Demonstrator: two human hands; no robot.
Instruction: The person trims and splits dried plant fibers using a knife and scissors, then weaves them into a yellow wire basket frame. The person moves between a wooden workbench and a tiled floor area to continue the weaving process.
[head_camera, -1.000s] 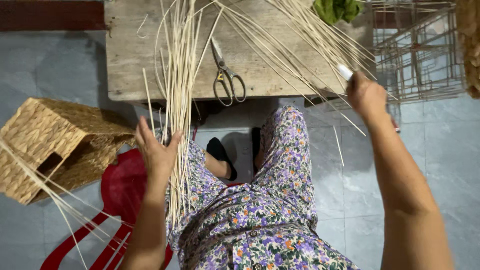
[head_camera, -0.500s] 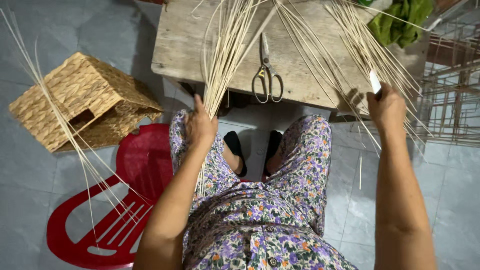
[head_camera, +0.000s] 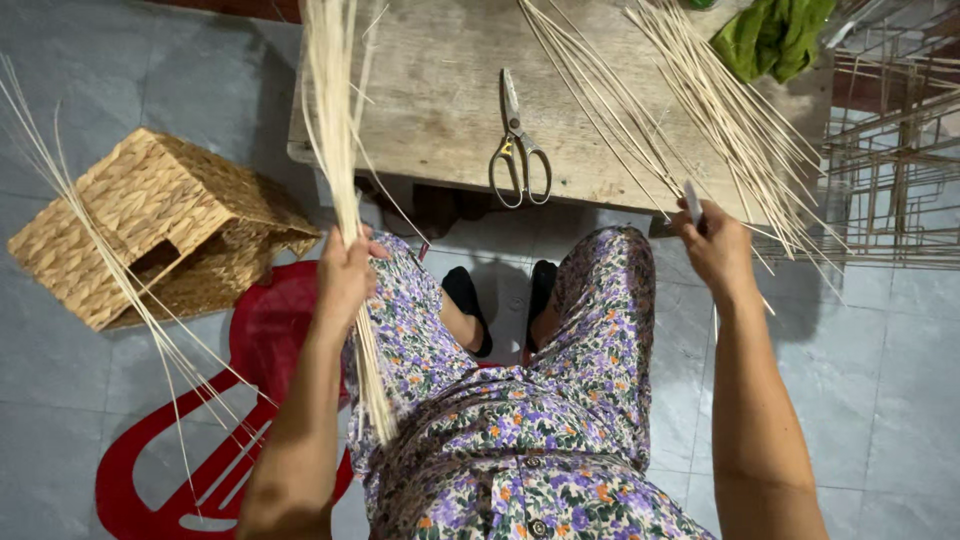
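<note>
Two hands busy w/ pale reed strips.
Left hand (head_camera: 345, 275) fingers clamped round reed bundle (head_camera: 335, 130), upright over lap; right hand (head_camera: 715, 245) fist closed on small blade (head_camera: 692, 200) at wooden table (head_camera: 430, 110) edge, near loose strips (head_camera: 720, 100); scissors (head_camera: 518, 150) betw. them.

no packages, no labels, no signs, no screens in view

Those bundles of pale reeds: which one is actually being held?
The upright bundle gripped in the left hand; the other reeds lie fanned loose on the wooden table.
</note>
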